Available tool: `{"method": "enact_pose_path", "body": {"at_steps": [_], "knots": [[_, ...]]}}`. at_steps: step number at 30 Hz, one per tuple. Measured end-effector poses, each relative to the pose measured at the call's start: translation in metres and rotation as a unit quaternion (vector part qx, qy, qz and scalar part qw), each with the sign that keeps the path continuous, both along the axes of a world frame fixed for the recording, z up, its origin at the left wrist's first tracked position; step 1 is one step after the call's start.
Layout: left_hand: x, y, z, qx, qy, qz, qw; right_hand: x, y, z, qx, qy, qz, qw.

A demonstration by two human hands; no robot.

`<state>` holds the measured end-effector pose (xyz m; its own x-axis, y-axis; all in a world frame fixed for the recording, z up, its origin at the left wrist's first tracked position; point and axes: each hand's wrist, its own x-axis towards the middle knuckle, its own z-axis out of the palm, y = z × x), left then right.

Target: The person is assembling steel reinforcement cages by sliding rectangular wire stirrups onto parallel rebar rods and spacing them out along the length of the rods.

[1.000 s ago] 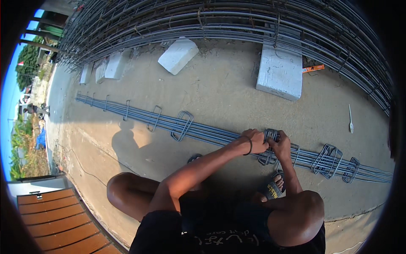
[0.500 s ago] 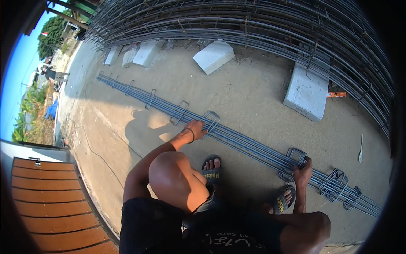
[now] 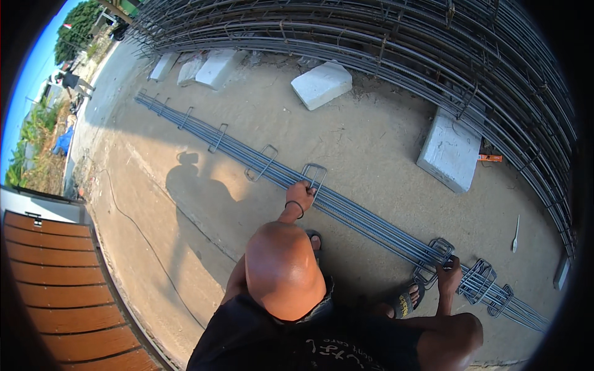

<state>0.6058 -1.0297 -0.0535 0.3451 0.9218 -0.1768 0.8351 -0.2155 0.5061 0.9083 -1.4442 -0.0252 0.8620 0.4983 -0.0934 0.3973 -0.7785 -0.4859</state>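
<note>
A long bundle of ribbed steel bars [image 3: 377, 226] lies slantwise on the ground before me, threaded through several rectangular wire stirrups. My left hand [image 3: 301, 195] is closed at the bundle's near edge, its fingers around the near side of a tilted stirrup [image 3: 320, 168]. Farther right, a group of stirrups [image 3: 441, 246] is bunched together, and my right hand [image 3: 450, 276] has its fingers closed on the end of one; its fingertips are partly hidden. Beyond that hand sit more bunched stirrups [image 3: 477, 279]. Single stirrups [image 3: 262, 162] stand spaced along the left half.
A rack of steel reinforcement cages [image 3: 346, 31] rests on pale blocks [image 3: 450, 148] along the far side. A white plastic utensil [image 3: 515, 235] lies at right. An orange slatted panel [image 3: 55, 290] is at lower left. Another person [image 3: 71, 80] stands far off left.
My left hand has moved slightly right along the bundle, toward the stirrup. My left knee has swung right, covering much of the left forearm. The right hand stays by its bunched stirrups.
</note>
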Motion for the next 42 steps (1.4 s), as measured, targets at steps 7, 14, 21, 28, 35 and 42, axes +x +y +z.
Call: {"method": "enact_pose_path", "body": {"at_steps": [7, 14, 21, 28, 35, 42], "knots": [[0.02, -0.045, 0.007, -0.013, -0.067, -0.071, 0.995, 0.009, 0.01, 0.007, -0.043, 0.018, 0.022, 0.999], [0.036, -0.091, 0.018, -0.084, -0.155, -0.147, 0.973, 0.015, 0.009, 0.0, -0.089, -0.01, 0.049, 0.995], [0.006, -0.063, 0.009, -0.061, -0.12, -0.05, 0.99, -0.004, 0.034, 0.03, -0.207, -0.098, 0.044, 0.973], [0.016, -0.067, 0.009, -0.066, -0.158, -0.039, 0.984, -0.04, 0.106, 0.052, -0.026, 0.005, 0.243, 0.97], [0.032, -0.062, 0.024, 0.067, -0.105, -0.096, 0.988, -0.099, 0.149, 0.024, 0.04, 0.041, 0.455, 0.889], [0.048, -0.066, 0.021, 0.095, -0.046, -0.132, 0.986, -0.107, 0.148, 0.014, 0.023, 0.06, 0.475, 0.878]]}}
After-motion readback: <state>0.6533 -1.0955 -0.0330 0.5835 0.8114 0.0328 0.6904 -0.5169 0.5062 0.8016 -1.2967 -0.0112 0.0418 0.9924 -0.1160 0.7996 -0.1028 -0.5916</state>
